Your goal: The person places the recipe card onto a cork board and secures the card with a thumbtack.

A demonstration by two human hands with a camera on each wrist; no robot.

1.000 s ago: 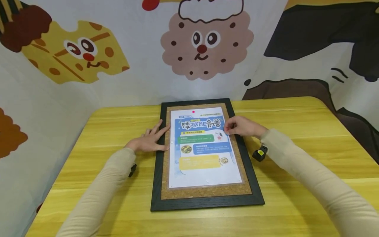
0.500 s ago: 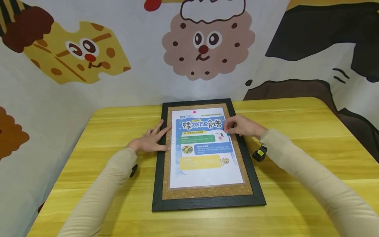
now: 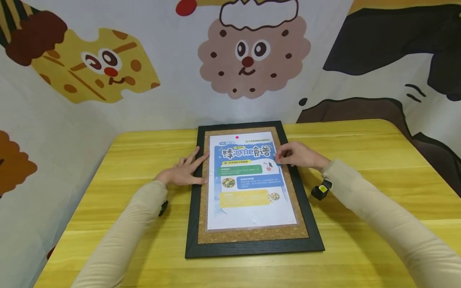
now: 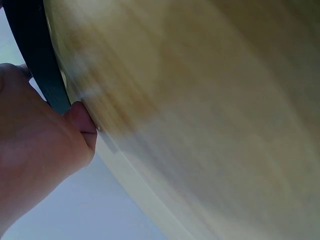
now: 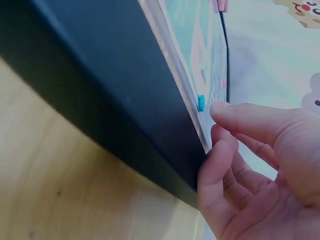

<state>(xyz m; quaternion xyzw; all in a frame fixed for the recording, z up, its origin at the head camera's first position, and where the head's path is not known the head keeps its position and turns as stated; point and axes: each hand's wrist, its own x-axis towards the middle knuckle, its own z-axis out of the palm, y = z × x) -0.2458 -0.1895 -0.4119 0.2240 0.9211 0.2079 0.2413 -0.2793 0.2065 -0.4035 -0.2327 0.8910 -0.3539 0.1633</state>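
A printed sheet (image 3: pixel 248 218) in a clear cover lies on a cork board (image 3: pixel 252 235) with a black frame (image 3: pixel 257 248). A blue thumbtack (image 5: pixel 201 103) sits in the sheet's right edge. A red thumbtack (image 3: pixel 237 137) is at the top. My right hand (image 3: pixel 300 155) is beside the blue tack; in the right wrist view the thumb tip is close to it but apart, fingers loosely bent near the frame's edge. My left hand (image 3: pixel 178 173) rests with spread fingers across the frame's left side, fingertips at the sheet's edge. The left wrist view hides most of those fingers.
The board lies on a yellow wood-grain table (image 3: pixel 137 160), its top end near the back edge. Behind rises a white cloth wall (image 3: pixel 173 104) with cartoon food prints. Each wrist wears a black camera; the right wrist camera (image 3: pixel 320 190) hangs just beside the frame.
My right hand has drawn slightly rightward from the sheet, leaving the blue thumbtack in view. My left hand keeps its place on the frame.
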